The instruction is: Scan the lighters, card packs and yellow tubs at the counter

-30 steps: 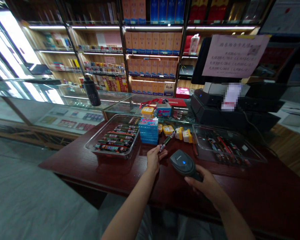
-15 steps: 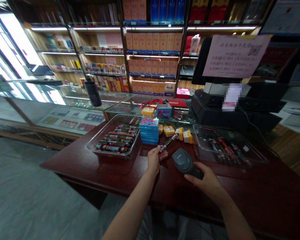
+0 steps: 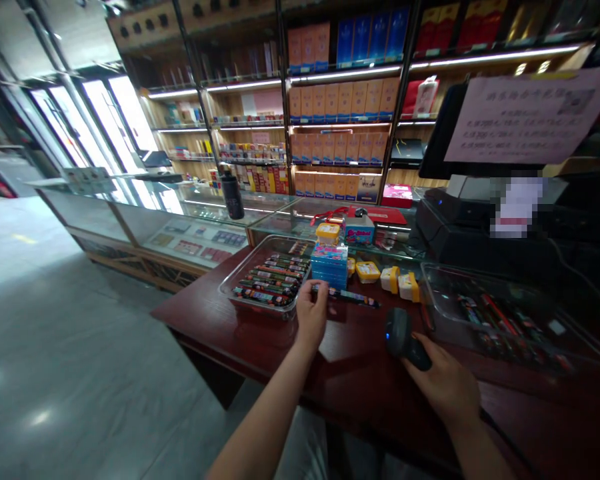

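My left hand is closed on one end of a slim dark stick-shaped packet with a colourful wrapper, which points right above the desk. My right hand grips the handle of a dark handheld barcode scanner; a small blue light glows on it. The scanner head is just right of the packet's far end, apart from it. Left of my left hand stands a clear plastic tray with several similar packets laid in a row. Behind that hand is a stack of blue boxes.
Small yellow-lidded tubs sit behind the packet, and another tub tops the stack. A second clear tray holds more sticks at right, below a monitor. A dark bottle stands on the glass counter.
The view has swung left. My left hand has turned the packet from slanting upward to nearly level. In my right hand the scanner has rotated, its head now facing left toward the packet.
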The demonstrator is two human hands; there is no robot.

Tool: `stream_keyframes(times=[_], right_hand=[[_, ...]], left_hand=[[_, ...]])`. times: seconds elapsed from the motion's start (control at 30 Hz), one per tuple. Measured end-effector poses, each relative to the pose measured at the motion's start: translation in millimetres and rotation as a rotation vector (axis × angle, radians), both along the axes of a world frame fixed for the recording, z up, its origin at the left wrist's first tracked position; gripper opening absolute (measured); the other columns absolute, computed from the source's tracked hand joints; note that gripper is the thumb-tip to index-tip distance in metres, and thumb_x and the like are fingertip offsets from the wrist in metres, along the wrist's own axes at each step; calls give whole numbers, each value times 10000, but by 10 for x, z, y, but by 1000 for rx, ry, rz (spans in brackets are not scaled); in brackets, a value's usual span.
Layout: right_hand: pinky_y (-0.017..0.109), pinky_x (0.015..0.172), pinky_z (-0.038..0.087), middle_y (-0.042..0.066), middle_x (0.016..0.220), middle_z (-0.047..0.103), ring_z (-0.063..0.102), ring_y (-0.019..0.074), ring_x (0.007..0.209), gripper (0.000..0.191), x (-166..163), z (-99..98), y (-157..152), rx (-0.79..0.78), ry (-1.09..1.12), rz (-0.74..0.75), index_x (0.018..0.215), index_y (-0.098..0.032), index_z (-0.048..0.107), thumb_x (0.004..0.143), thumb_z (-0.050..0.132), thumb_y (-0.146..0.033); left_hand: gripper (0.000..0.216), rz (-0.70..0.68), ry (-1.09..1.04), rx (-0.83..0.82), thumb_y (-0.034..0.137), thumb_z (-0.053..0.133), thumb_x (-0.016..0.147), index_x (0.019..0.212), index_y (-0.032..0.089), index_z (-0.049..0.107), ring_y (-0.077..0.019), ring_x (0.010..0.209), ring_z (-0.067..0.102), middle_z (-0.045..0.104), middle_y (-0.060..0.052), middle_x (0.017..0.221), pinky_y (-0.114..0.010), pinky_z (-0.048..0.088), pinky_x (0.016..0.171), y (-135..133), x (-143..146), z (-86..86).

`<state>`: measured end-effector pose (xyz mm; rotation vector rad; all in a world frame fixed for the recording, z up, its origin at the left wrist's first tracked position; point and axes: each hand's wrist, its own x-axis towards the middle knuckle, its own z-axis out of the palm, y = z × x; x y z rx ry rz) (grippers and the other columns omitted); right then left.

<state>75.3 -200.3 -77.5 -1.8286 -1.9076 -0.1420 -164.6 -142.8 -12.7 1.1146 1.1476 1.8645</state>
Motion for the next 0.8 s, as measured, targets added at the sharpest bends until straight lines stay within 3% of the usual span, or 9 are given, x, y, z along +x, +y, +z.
stream_keyframes(times=[0.1,0.2,0.27,0.37,0.47,0.6,0.7,0.8], right_hand=[[340,657,491,7,1040,707,686,238,861,402,21,-31,3,8,25,24,1165,-281,556,847,472,-513],[344,651,498,3,1034,712,691,243,849,410,32,-27,5,-22,38,15,1155,-293,566,838,475,-537],[346,648,500,4,1046,712,692,248,848,414,35,-18,4,-43,37,1,1154,-298,570,831,485,-543],[344,650,500,7,1067,706,691,247,853,426,40,-10,2,-51,35,-4,1166,-298,566,832,480,-549],[345,646,499,9,1052,709,693,247,840,443,43,-11,0,-73,20,-1,1169,-299,563,832,467,-570],[340,673,496,18,1050,709,690,246,852,432,26,1,-19,-42,2,-1,1162,-287,569,833,479,-551],[340,660,492,21,1066,705,689,243,846,426,9,22,-39,-27,3,4,1171,-289,565,839,475,-539],[342,654,496,44,1049,709,692,247,826,440,9,29,-46,-25,9,5,1170,-271,573,837,472,-540]], left_hand=[[309,205,123,59,488,519,817,848,181,530,-65,407,476,521,59,614,-180,382,395,48,-518,249],[298,443,288,-22,459,442,846,830,175,530,-79,445,464,531,43,628,-203,404,460,158,-1112,417],[294,591,432,-118,420,407,856,772,167,531,-110,543,508,557,13,636,-227,433,560,218,-1461,454],[299,696,653,-291,386,392,841,697,168,539,-171,659,556,595,-40,665,-277,435,652,256,-1825,416],[368,700,813,-458,393,348,847,652,164,561,-218,701,588,623,-89,678,-303,424,661,261,-2010,369],[445,562,1049,-645,401,330,873,651,136,610,-249,723,626,654,-146,690,-301,421,645,259,-2097,430],[435,559,1266,-740,456,408,855,875,105,664,-293,832,632,677,-190,860,-322,437,678,211,-2092,498],[420,489,1422,-616,440,453,849,1115,171,636,-273,901,619,656,-154,1010,-328,450,745,141,-2059,491]])
